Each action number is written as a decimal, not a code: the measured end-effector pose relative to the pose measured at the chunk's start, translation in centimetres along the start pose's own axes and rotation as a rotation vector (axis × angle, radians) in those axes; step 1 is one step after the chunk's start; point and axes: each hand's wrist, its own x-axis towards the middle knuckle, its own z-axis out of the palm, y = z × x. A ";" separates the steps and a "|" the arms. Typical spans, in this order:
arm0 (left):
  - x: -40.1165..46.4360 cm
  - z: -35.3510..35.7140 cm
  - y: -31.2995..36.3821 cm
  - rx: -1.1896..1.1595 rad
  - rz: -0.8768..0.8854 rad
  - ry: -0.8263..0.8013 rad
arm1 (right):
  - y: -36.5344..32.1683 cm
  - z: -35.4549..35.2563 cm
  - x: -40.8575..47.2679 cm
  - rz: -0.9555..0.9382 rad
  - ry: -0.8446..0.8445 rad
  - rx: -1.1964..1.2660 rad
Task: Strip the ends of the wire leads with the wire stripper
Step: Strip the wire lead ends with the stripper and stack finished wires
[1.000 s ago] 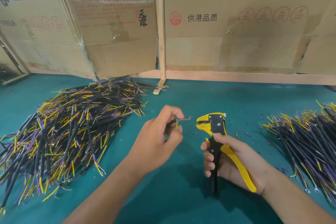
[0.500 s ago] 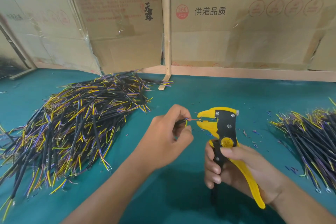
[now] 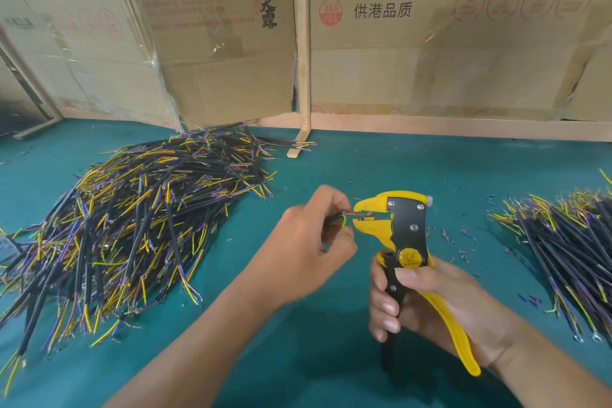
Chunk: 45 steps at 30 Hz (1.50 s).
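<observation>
My right hand (image 3: 427, 305) grips the handles of a yellow and black wire stripper (image 3: 402, 235), held upright with its jaws pointing left. My left hand (image 3: 308, 242) pinches a short black cable (image 3: 337, 218) whose thin coloured leads reach into the stripper's jaws. Most of that cable is hidden inside my fingers. A big heap of black cables with yellow and purple leads (image 3: 132, 222) lies on the left of the green table (image 3: 331, 358).
A second pile of similar cables (image 3: 563, 252) lies at the right edge. Small bits of cut insulation (image 3: 457, 242) are scattered between the stripper and that pile. Cardboard boxes (image 3: 430, 43) and a wooden post (image 3: 303, 43) stand along the back.
The stripper has come up and left toward my left hand. The wire leads, free in the air a second ago, now sit between its jaws.
</observation>
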 end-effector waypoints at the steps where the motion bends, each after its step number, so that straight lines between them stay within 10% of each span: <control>1: 0.0 0.0 0.0 -0.005 -0.001 -0.005 | 0.0 0.0 0.0 0.000 0.006 -0.003; 45: -0.1 0.1 0.2 0.013 0.012 -0.016 | 0.6 0.8 0.1 0.017 0.082 0.052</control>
